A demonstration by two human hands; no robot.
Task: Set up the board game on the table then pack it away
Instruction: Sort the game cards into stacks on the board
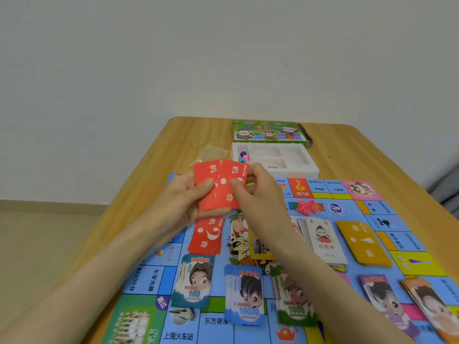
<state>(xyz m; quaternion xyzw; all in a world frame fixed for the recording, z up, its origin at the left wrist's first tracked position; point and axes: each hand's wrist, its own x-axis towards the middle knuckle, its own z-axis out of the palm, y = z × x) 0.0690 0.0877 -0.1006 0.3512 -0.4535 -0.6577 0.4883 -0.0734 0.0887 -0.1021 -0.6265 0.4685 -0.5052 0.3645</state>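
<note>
My left grip (pixel 188 194) and right grip (pixel 258 192) both pinch a small fan of red chance cards (pixel 219 187), thumbs on top, above the game board (pixel 218 269) spread on the bench (pixel 161 150). One more red stack (pixel 206 235) lies on the board below them. Behind, the white tray (pixel 301 173) holds purple, pink and teal pawns (pixel 244 156) in its left compartment. The green box (pixel 268 131) sits just beyond it. Five banknote stacks (pixel 244 294) line the board's near side.

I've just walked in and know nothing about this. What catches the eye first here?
The left hand and right hand hold bright red cards above the colourful game board. Stacks of play money lie along the board's near side. Behind it sit a white tray and the green box.
</note>
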